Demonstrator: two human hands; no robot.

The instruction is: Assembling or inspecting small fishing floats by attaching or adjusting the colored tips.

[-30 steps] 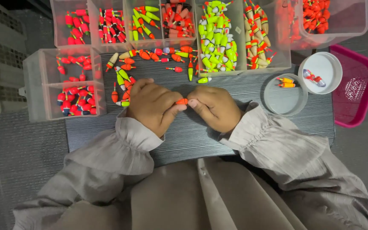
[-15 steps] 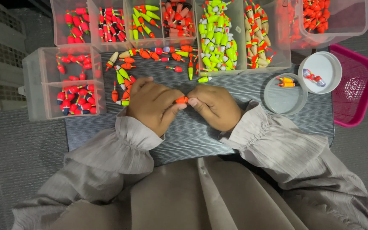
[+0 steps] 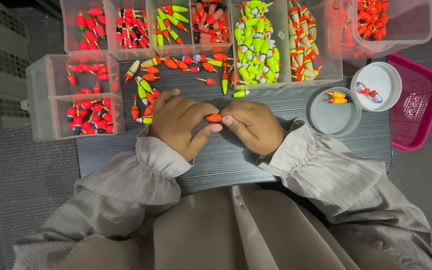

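My left hand (image 3: 178, 122) and my right hand (image 3: 253, 125) meet over the middle of a dark grey ribbed board (image 3: 296, 155). Between their fingertips they pinch a small orange-red fishing float (image 3: 214, 118). Both hands grip it from opposite ends, just above the board. Loose floats (image 3: 148, 85) in red, orange and yellow-green lie scattered on the board just beyond my left hand. Grey ruffled sleeves cover both wrists.
Clear plastic boxes of sorted floats line the far edge, one with yellow-green floats (image 3: 256, 45). A two-part clear box (image 3: 83, 100) of red floats stands at left. Two round tubs, one clear (image 3: 336, 107), one white (image 3: 378, 85), sit at right beside a pink tray (image 3: 418, 105).
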